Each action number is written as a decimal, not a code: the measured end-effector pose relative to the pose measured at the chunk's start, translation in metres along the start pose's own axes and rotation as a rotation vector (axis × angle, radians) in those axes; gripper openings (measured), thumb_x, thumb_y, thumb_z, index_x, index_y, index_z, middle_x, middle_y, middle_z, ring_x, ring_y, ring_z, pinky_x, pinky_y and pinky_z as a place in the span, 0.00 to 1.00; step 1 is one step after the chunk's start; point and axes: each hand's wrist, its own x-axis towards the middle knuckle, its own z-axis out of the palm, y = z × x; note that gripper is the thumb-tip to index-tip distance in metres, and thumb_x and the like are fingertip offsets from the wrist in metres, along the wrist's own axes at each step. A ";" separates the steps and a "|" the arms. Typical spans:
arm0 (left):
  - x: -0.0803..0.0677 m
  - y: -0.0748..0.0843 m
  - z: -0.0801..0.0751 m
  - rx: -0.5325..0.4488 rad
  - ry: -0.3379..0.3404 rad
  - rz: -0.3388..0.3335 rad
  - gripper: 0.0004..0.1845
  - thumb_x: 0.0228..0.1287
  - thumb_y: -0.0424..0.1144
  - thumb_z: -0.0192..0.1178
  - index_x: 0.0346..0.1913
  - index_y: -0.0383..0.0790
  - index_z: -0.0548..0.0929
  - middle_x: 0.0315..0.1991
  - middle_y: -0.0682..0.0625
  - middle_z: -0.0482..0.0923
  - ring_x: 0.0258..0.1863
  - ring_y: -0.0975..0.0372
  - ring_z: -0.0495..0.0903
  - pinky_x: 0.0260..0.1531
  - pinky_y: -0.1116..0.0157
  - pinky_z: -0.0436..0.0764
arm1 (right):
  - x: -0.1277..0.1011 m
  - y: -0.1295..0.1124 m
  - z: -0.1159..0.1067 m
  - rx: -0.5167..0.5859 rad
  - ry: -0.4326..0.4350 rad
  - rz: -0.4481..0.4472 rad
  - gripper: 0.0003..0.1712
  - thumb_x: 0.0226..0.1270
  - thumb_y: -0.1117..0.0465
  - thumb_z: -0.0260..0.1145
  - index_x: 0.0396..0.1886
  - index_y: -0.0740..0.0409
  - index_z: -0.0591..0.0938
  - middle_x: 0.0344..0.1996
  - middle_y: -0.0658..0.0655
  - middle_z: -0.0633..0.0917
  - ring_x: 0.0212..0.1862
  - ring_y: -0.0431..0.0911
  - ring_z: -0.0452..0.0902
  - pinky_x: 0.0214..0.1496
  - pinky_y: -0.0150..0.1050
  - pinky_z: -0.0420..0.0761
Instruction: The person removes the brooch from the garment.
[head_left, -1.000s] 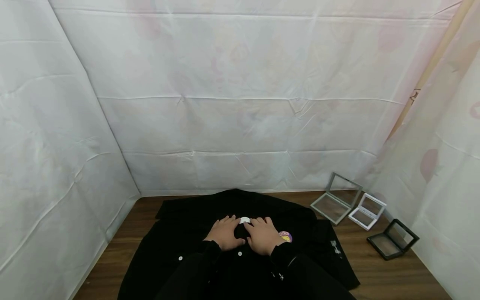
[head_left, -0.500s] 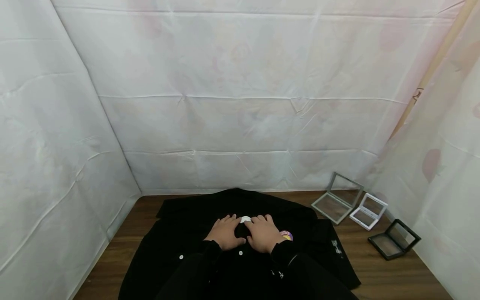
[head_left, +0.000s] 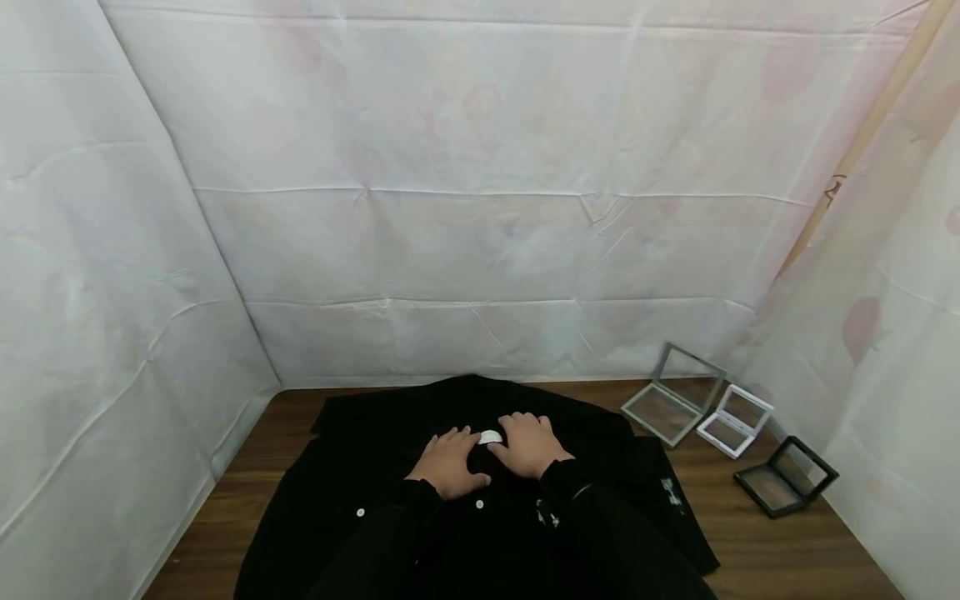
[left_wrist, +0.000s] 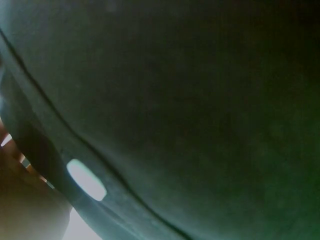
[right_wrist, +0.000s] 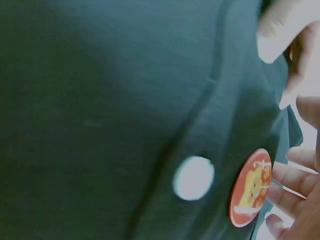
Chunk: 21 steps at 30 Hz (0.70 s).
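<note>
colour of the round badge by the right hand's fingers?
Red-orange with a yellowish design, the badge sits on the black garment; clearest in the right wrist view.

The right hand [head_left: 531, 446] seemingly covers the badge [right_wrist: 251, 187]; both wrist views blur.

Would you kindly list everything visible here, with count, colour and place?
black garment: one, spread on the table, under both hands.
white buttons: two seen on the garment front.
white round piece: one, between the fingertips of both hands.
round badge: one, red and yellow, by the right fingers.
display cases: three, grey, white, black, open at the right.
wooden table: one, brown.
white sheets: backdrop.
left hand: on the garment.
right hand: on the garment.
</note>
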 end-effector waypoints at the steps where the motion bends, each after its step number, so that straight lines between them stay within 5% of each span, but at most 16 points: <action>1: 0.000 0.000 0.000 0.002 0.007 0.002 0.41 0.64 0.58 0.68 0.76 0.43 0.71 0.76 0.43 0.65 0.76 0.45 0.61 0.75 0.40 0.55 | 0.003 0.001 0.000 0.015 0.005 0.012 0.29 0.77 0.44 0.63 0.67 0.58 0.79 0.62 0.60 0.81 0.64 0.57 0.75 0.65 0.59 0.70; 9: 0.003 0.005 -0.001 0.044 0.011 0.007 0.40 0.63 0.58 0.70 0.74 0.44 0.73 0.75 0.44 0.68 0.75 0.46 0.63 0.74 0.42 0.58 | 0.011 0.002 0.003 0.075 0.000 0.034 0.18 0.79 0.55 0.62 0.61 0.59 0.83 0.56 0.60 0.81 0.60 0.58 0.76 0.64 0.59 0.71; 15: 0.008 0.005 -0.007 0.187 0.041 0.064 0.41 0.61 0.61 0.71 0.73 0.43 0.75 0.73 0.43 0.69 0.73 0.48 0.66 0.71 0.47 0.66 | 0.013 -0.001 0.002 0.099 0.037 0.030 0.16 0.78 0.56 0.62 0.56 0.59 0.86 0.52 0.60 0.81 0.56 0.58 0.76 0.59 0.58 0.73; 21: 0.009 -0.010 -0.010 0.214 0.052 0.046 0.47 0.61 0.67 0.68 0.78 0.49 0.68 0.79 0.44 0.59 0.78 0.46 0.56 0.76 0.43 0.53 | 0.012 -0.005 0.003 0.095 0.047 0.012 0.14 0.79 0.56 0.62 0.55 0.56 0.87 0.51 0.58 0.81 0.54 0.57 0.76 0.58 0.56 0.73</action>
